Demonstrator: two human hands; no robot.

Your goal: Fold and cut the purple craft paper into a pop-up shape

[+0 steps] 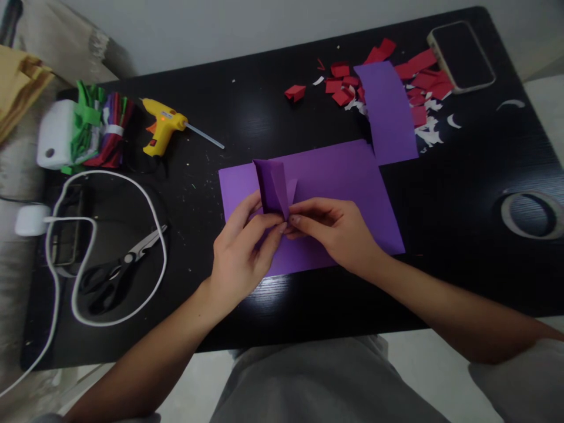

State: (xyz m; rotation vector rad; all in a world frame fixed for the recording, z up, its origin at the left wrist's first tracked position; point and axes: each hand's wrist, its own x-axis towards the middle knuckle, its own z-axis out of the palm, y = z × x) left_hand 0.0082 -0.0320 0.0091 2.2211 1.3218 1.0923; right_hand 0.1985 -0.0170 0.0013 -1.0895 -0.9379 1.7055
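With our left hand (235,249) and right hand (343,232) we pinched the folded purple paper (268,185) over the left part of a purple sheet (341,167), nearer than the yellow glue gun (164,123).

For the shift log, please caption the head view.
Left hand and right hand pinch folded purple paper over a purple sheet on a black table.

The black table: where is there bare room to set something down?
Mostly bare patches lie between the yellow glue gun and the red scraps, and between the purple sheet and the white ring. Crowded: the left end, with cable and scissors; the far right corner, with phone and scraps.
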